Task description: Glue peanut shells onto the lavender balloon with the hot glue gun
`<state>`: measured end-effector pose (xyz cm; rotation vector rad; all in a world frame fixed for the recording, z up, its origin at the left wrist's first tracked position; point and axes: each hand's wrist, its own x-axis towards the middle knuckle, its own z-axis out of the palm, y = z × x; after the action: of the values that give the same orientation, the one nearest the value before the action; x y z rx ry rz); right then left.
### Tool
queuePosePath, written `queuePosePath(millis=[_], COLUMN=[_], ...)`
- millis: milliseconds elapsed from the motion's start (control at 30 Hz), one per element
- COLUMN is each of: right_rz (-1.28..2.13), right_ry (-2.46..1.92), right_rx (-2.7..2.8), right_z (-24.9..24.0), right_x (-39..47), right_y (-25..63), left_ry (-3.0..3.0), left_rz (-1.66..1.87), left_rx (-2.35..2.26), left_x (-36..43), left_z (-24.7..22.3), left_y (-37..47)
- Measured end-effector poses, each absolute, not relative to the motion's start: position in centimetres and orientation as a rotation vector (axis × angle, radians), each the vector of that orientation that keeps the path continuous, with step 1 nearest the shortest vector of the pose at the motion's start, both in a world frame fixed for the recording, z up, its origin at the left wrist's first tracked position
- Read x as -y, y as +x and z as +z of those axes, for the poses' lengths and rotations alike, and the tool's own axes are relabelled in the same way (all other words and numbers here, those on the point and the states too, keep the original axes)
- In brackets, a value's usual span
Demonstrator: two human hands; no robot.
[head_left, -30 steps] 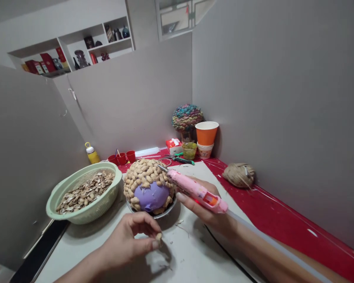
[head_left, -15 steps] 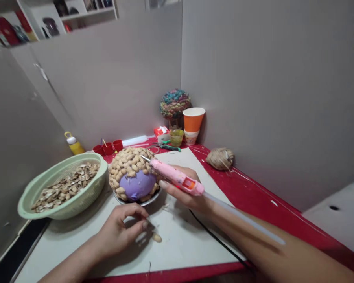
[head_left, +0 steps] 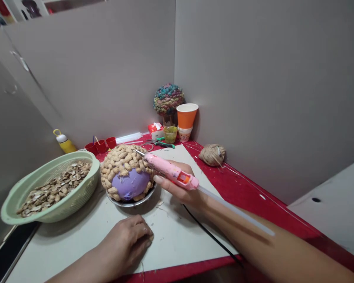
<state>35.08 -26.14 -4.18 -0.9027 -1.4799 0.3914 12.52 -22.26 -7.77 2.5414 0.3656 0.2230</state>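
My right hand (head_left: 177, 184) is wrapped round a pink glue gun (head_left: 168, 169), a long clear glue stick trailing from its back end. The gun's metal tip is over the upper right of a ball covered in peanut shells (head_left: 120, 161). A bare purple patch (head_left: 131, 184) shows on the ball's front. The ball sits in a metal bowl (head_left: 135, 203). In front of the bowl my left hand (head_left: 135, 239) rests on the white board (head_left: 85, 243), fingers curled down together; whatever they hold, if anything, is hidden.
A green colander (head_left: 51, 212) of shells stands at the left. Behind are a yellow bottle (head_left: 66, 144), red cups (head_left: 100, 146), pliers (head_left: 164, 145), an orange cup (head_left: 187, 117), a colourful shell tree (head_left: 168, 98) and twine (head_left: 212, 155). The gun's black cord (head_left: 208, 230) crosses the board.
The view has shifted slightly right. My left hand has gone from a loose pinch above the board to curled fingers on it, where the loose peanut lay; that peanut is out of sight.
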Motion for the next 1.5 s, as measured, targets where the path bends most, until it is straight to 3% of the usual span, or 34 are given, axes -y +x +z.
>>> queuePosePath(millis=[300,600,800,1100,1500], right_rz=[0.43,0.456,0.416,0.35,0.193], right_ry=[-0.863,-0.86,-0.858,-0.831,-0.628], right_rx=[1.528,1.522,1.556,1.606,1.859], right_z=[-4.2,-4.3,-3.8,-4.5,-5.0], right_x=[26.2,26.1,26.3,26.3,25.8], right_y=[34.8,34.5,34.4,34.4,33.2], left_ry=[2.565,1.471,1.147,1.076,1.079], left_rz=[0.301,0.439,0.631,0.782,0.832], left_rx=[-0.374,-0.488,-0.465,-0.446,-0.442], left_x=[22.7,22.3,20.8,19.2,18.9], left_z=[-7.9,-6.1,-4.1,0.1,-1.6], left_y=[12.3,11.3,10.5,10.1,10.3])
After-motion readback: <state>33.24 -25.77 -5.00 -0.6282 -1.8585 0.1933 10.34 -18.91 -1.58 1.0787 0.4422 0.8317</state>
